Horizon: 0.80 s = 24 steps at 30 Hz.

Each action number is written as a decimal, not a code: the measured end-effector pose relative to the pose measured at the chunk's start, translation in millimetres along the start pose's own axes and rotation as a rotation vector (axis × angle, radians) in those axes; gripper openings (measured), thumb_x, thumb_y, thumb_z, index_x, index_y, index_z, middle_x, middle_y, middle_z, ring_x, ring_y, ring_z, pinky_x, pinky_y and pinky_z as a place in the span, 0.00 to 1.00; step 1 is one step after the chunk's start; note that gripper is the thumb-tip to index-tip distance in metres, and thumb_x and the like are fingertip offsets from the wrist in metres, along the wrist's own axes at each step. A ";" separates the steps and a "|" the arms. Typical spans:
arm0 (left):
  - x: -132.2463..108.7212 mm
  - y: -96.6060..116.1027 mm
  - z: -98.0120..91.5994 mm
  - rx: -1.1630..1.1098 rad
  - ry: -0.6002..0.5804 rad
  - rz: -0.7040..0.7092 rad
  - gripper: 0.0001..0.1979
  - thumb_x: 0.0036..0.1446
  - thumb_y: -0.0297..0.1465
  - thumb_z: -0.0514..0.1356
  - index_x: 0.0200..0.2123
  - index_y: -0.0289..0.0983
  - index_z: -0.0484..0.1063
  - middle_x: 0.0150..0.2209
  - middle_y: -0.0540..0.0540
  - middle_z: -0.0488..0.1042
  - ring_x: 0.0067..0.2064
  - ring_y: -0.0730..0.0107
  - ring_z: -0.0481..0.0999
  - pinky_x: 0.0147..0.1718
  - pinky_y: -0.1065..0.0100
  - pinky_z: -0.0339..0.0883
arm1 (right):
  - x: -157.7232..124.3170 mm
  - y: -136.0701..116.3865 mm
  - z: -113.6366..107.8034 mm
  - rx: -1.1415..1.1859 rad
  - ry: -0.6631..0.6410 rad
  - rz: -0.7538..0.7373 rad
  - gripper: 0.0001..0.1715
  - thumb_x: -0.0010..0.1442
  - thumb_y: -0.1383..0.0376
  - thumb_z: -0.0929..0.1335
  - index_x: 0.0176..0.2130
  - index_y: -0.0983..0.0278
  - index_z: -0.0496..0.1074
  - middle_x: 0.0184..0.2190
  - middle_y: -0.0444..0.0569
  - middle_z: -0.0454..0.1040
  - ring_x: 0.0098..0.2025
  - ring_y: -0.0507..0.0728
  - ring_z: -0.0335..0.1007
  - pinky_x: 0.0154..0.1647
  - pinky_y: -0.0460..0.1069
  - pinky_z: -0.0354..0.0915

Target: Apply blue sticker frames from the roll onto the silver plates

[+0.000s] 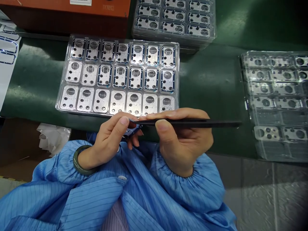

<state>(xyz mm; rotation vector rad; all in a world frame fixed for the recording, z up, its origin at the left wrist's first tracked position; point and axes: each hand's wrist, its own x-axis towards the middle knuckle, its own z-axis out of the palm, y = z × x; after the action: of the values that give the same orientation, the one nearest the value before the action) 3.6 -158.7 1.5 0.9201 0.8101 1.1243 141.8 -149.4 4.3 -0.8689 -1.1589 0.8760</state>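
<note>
Left hand (108, 139) closed on small blue-edged metal plate (132, 131), thumb on top, plate mostly hidden by fingers. Plate between hands, nearer left hand. Right hand (183, 142) closed on black tweezers (190, 123); long axis crosswise, tips pointing left at plate, contact cannot be told. Green bangle (76, 166) on left wrist, above blue sleeve (67, 160). Beyond hands, plastic tray (61, 102) of metal plates (117, 101) on bench (211, 86). Farther, stacked tray (214, 32); off right, side tray (250, 112).
</note>
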 end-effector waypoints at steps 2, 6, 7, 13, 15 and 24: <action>-0.7 0.1 -0.2 0.011 0.008 -0.007 0.13 0.66 0.39 0.52 0.40 0.38 0.71 0.28 0.50 0.74 0.23 0.73 0.75 0.17 0.73 0.69 | -0.5 0.2 -0.4 -0.006 -0.003 -0.004 0.12 0.58 0.71 0.71 0.41 0.58 0.70 0.34 0.41 0.80 0.33 0.54 0.80 0.30 0.49 0.78; -1.8 0.1 -0.5 0.019 0.002 -0.021 0.13 0.66 0.40 0.51 0.40 0.38 0.71 0.28 0.49 0.74 0.23 0.73 0.75 0.18 0.72 0.69 | -1.5 0.2 0.0 -0.004 0.024 0.014 0.11 0.59 0.70 0.71 0.41 0.58 0.70 0.34 0.42 0.79 0.34 0.55 0.80 0.31 0.50 0.78; -1.9 0.0 -0.6 0.018 -0.002 -0.022 0.14 0.66 0.40 0.51 0.41 0.38 0.71 0.28 0.49 0.74 0.24 0.72 0.75 0.18 0.72 0.70 | -1.8 0.3 0.3 -0.003 0.033 0.022 0.11 0.59 0.70 0.71 0.41 0.58 0.70 0.34 0.41 0.79 0.34 0.55 0.80 0.31 0.50 0.78; -1.9 -1.9 -2.0 -0.002 -0.041 0.020 0.14 0.67 0.39 0.50 0.42 0.38 0.71 0.31 0.48 0.75 0.26 0.72 0.76 0.19 0.72 0.71 | -2.9 0.4 1.1 0.006 0.048 0.054 0.12 0.58 0.69 0.72 0.41 0.56 0.70 0.33 0.41 0.80 0.32 0.55 0.79 0.28 0.50 0.77; -1.2 -2.2 -1.9 0.009 -0.035 0.031 0.13 0.66 0.39 0.52 0.42 0.38 0.71 0.30 0.49 0.75 0.25 0.73 0.75 0.19 0.72 0.70 | -3.2 0.3 1.0 0.009 0.058 0.059 0.12 0.58 0.69 0.72 0.41 0.56 0.71 0.33 0.41 0.79 0.33 0.55 0.79 0.31 0.51 0.78; 1.1 1.2 2.1 0.099 0.072 -0.011 0.14 0.64 0.41 0.55 0.36 0.37 0.72 0.24 0.51 0.73 0.19 0.75 0.72 0.16 0.74 0.67 | -4.9 -0.6 3.2 0.035 0.066 0.050 0.12 0.58 0.70 0.72 0.41 0.57 0.71 0.34 0.41 0.79 0.28 0.54 0.78 0.28 0.51 0.76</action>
<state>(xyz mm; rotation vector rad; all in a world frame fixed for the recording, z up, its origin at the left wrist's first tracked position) 5.3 -157.8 3.3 0.9601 0.9359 1.1208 137.8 -153.7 3.6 -0.8953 -1.0657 0.8992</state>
